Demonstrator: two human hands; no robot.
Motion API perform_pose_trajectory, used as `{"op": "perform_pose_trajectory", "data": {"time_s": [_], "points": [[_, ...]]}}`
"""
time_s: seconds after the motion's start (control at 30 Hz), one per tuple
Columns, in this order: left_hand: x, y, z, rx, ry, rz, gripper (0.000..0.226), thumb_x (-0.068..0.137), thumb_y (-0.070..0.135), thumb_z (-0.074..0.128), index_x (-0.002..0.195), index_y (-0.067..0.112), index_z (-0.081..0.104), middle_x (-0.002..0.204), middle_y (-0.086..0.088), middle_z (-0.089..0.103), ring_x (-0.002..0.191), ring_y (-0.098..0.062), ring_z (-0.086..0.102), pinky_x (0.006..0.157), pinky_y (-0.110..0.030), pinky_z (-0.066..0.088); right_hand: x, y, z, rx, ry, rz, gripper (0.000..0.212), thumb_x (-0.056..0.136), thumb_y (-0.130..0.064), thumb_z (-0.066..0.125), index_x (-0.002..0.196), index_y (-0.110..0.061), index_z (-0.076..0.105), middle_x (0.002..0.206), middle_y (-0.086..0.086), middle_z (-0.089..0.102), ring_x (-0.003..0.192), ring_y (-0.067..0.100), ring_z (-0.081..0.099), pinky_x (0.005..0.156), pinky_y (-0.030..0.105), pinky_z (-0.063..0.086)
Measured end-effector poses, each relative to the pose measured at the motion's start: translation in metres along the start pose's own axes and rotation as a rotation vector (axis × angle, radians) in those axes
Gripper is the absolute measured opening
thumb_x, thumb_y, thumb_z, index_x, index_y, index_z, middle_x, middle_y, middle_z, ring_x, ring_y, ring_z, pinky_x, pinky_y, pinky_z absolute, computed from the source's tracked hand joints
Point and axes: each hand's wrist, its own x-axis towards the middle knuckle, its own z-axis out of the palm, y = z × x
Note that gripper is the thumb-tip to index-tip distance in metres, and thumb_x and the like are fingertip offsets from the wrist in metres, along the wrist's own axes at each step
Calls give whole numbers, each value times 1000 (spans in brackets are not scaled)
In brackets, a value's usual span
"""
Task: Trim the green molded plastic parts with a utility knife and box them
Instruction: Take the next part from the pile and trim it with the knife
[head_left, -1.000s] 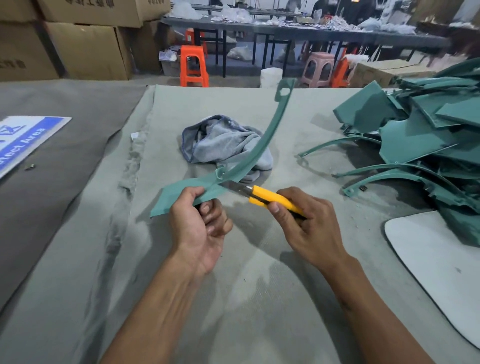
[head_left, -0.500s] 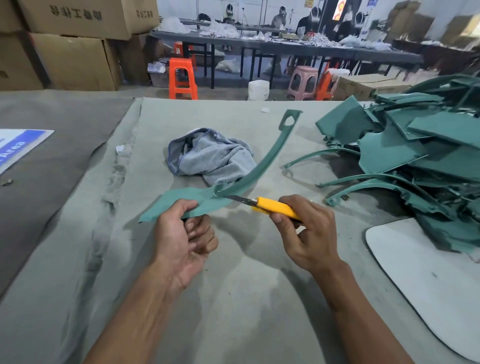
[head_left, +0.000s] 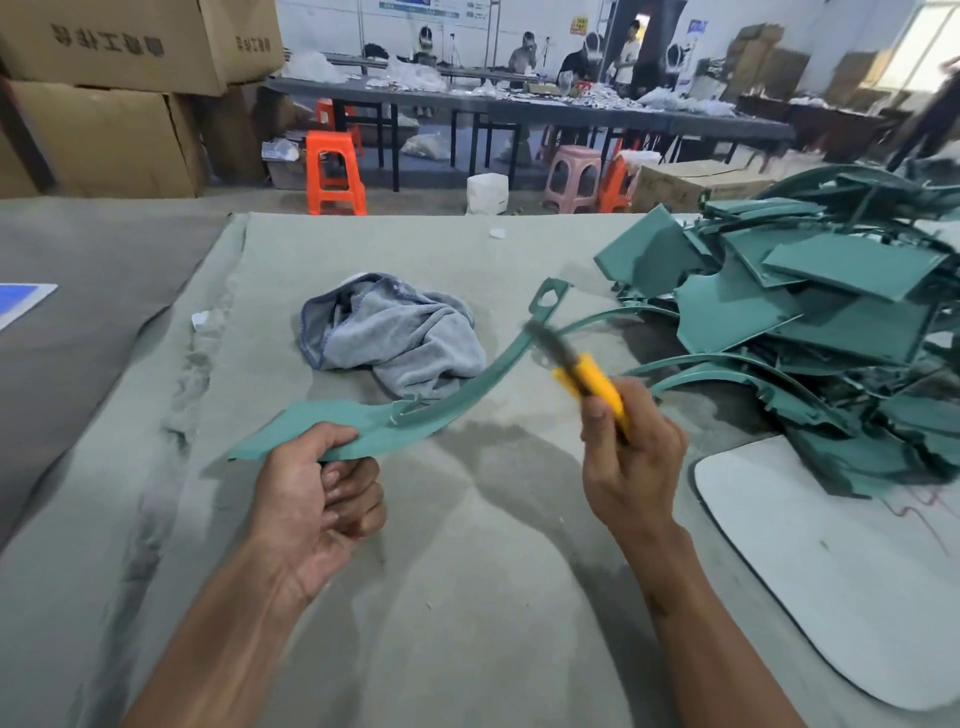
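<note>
One green part (head_left: 457, 400): long curved strip, flat wide end, slotted tip.

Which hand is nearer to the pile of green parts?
Right. The right hand, holding the utility knife, is just left of the pile of green parts; the left hand is farther left.

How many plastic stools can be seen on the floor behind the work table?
3, perhaps more. One orange stool stands left, a pink stool further right, and another orange stool is partly hidden just beside the pink one. Others may be hidden behind these.
</note>
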Motion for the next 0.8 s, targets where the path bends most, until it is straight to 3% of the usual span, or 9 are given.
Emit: {"op": "perform_pose_trajectory", "data": {"time_s": [0.1,0.2,0.33,0.5,0.57,0.67,0.73,0.8], "points": [[-1,-1,1,27,1,-8,56,93,18,44,39,21,28,37,3,18,25,-9,12,38,-20,12,3,3,-3,34,176,210,48,109,-57,37,92,-16,55,62,-3,58,52,15,55,49,39,43],[-1,-2,2,26,25,8,56,94,18,43,41,20,27,38,3,17,25,-8,12,38,-21,12,0,9,-9,119,145,80,44,111,-48,40,93,-12,57,63,3,56,51,24,55,48,45,43],[-1,-3,5,30,8,8,57,95,17,43,40,20,28,37,3,17,25,-8,12,38,-21,11,-3,7,-5,168,-10,-40,31,111,-48,40,96,-28,58,63,0,57,50,21,54,47,43,40],[0,-8,3,72,-7,32,55,95,18,44,42,19,29,39,2,18,26,-9,12,41,-25,10,1,5,1,199,102,380,44,108,-56,39,81,-23,52,61,-5,59,49,23,61,48,51,49],[4,-14,2,111,38,137,50,98,18,46,50,18,33,41,2,22,29,-9,15,42,-25,12,2,0,0,322,158,499,41,106,-57,41,81,-27,52,62,-4,58,48,20,59,48,42,50],[11,-25,4,181,162,372,33,103,22,49,70,22,53,48,5,37,37,-9,32,38,-22,25,1,-17,3,540,150,527,35,103,-57,48,79,-33,55,64,-3,54,47,22,56,46,31,46],[13,-29,3,318,216,479,36,102,42,48,73,31,68,56,8,56,43,-10,48,40,-20,36,-2,-27,7,614,107,536,35,103,-55,49,77,-32,56,62,-3,52,46,25,56,44,29,44],[11,-31,1,494,212,542,39,93,64,40,78,43,69,71,10,70,51,-19,61,45,-25,44,-7,-35,14,600,11,551,36,102,-56,51,78,-30,56,59,1,53,46,28,57,44,30,44]]}}
